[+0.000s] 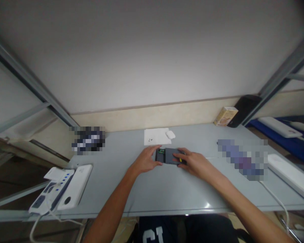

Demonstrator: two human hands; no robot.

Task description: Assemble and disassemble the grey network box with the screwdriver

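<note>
Dark grey device (pixel 171 156) is just nearside of the white paper (pixel 158 134), prob. partway done: most of it's enclosed, green circuit board (pixel 161 151) not yet covered. L hand (pixel 148 160) pinches the board end btwn thumb & fingers; R hand (pixel 191 162) grips the other, fingertips on top. Small dark bits (pixel 150 139) lie on the paper.

The right hand (pixel 194 162) hides the device's (pixel 169 156) three-o'clock end; dark item (pixel 89 141) at nine, bluish item (pixel 239 160) at four, both blurred.
</note>
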